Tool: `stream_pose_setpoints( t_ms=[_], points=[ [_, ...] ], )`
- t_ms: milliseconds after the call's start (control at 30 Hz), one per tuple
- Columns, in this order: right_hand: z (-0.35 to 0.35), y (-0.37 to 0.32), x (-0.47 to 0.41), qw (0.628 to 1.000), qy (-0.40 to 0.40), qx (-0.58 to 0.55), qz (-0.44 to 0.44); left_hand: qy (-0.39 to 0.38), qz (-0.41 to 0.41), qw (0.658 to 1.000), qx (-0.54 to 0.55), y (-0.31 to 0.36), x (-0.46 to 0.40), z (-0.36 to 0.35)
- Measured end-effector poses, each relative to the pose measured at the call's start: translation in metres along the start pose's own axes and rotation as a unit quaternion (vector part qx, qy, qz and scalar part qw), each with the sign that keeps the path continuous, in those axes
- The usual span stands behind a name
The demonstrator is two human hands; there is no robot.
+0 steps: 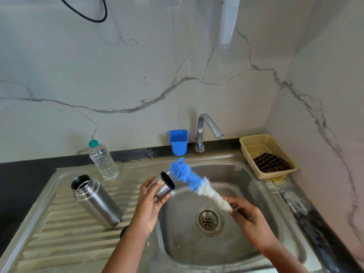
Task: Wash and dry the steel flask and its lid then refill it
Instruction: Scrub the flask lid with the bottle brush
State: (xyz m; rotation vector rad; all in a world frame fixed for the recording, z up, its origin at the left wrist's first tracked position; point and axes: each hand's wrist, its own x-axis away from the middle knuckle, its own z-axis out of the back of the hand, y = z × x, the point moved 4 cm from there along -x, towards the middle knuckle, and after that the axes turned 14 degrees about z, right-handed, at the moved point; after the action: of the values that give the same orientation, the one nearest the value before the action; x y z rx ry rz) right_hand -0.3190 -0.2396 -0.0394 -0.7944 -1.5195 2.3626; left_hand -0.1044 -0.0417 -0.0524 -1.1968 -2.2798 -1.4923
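Observation:
The steel flask (96,201) stands open-mouthed on the ribbed draining board, left of the sink basin. My left hand (151,201) grips the steel lid (165,185), a cup-shaped cap with a black inside, tilted with its mouth toward the right over the basin's left edge. My right hand (246,210) holds the handle of a bottle brush (194,182) with blue and white bristles. The brush's blue tip lies just beyond the lid's mouth, outside it.
A steel sink (256,223) with a drain (209,220) lies below my hands. A tap (206,128) and a blue plastic cup (178,141) stand at the back. A water bottle (102,160) stands behind the flask. A beige basket (267,154) with a cloth sits right.

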Motion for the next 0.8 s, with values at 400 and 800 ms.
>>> stream_pose_setpoints(
  t_ms=[400, 800],
  points=[
    [0.004, -0.069, -0.006, 0.706, -0.059, 0.562, 0.427, -0.031, 0.053, 0.988, -0.144, 0.001, 0.005, -0.008],
    [-0.02, -0.013, 0.017, 0.954, -0.15, -0.172, -0.195, -0.083, 0.003, 0.983, -0.164, 0.029, 0.011, -0.023]
  ],
)
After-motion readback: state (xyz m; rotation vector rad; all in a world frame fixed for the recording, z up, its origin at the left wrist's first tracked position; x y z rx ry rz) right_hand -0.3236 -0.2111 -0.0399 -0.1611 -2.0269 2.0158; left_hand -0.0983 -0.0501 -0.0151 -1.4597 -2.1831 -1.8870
